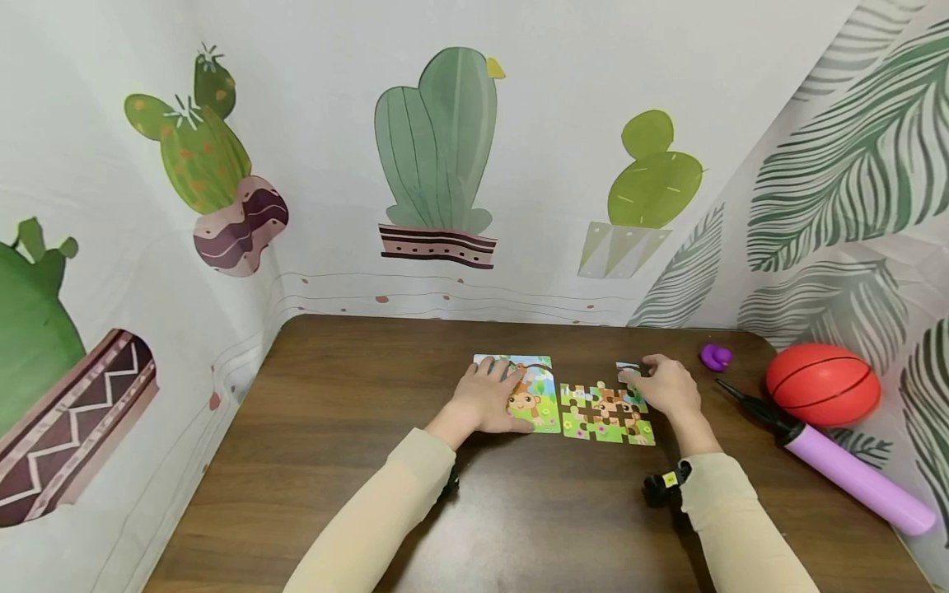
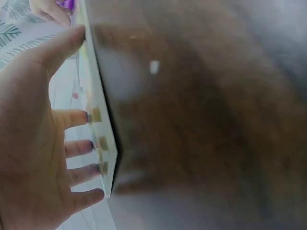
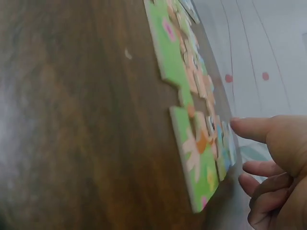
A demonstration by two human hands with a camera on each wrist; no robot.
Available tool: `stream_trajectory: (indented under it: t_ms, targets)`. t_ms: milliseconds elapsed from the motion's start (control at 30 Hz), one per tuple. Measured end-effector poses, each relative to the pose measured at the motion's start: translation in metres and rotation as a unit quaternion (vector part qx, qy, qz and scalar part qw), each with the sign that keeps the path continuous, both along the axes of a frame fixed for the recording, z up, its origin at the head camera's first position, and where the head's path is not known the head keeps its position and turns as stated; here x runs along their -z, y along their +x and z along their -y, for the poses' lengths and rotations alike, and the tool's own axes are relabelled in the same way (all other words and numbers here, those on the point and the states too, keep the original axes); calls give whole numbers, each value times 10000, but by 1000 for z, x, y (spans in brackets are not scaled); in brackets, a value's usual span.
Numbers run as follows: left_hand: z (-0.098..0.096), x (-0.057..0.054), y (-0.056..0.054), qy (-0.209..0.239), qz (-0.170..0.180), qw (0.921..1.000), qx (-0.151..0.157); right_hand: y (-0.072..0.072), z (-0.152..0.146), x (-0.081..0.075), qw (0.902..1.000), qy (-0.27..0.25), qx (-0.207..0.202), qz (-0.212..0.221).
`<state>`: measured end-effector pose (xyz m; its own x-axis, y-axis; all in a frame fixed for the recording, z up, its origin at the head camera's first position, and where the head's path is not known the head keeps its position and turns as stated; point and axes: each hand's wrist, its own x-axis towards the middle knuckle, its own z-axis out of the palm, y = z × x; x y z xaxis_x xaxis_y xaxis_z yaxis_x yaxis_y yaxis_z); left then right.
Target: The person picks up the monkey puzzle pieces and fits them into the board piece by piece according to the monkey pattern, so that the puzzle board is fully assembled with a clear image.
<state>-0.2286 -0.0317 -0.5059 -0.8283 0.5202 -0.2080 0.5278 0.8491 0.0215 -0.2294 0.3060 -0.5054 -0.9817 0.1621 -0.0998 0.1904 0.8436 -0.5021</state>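
My left hand (image 1: 487,397) rests with fingers spread on a square picture board (image 1: 544,416) showing a cartoon monkey. In the left wrist view its fingertips and thumb lie along the board (image 2: 109,158). To the right lies a partly assembled jigsaw puzzle (image 1: 593,428) with the same monkey and green grass; gaps show between some of its pieces. My right hand (image 1: 670,387) holds a puzzle piece (image 1: 628,366) at the puzzle's upper right, thumb and curled fingers at its edges. In the right wrist view the right hand (image 3: 278,163) reaches the far edge of the puzzle (image 3: 196,158).
A purple rubber duck (image 1: 715,357) sits at the back right. Nearby are a red toy basketball (image 1: 823,385) and a lilac hand pump (image 1: 860,478) with a black nozzle, lying by the right edge of the wooden table (image 1: 334,395). A cactus-print cloth (image 1: 549,165) hangs behind.
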Motion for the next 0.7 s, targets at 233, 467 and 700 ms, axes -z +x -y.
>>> stream_trajectory:
  t_ms: [233,467,700]
  targets:
    - [1,0,-1,-17,103,9999,-8,-3,-5,7,9998,-97,-75,154]
    - [0,2,-2,-78,135,9999,5,-8,-9,5,9992,-157,-277,225]
    - [-1,1,-2,-67,205,9998,-23,-12,-11,7,9990,-223,-301,262]
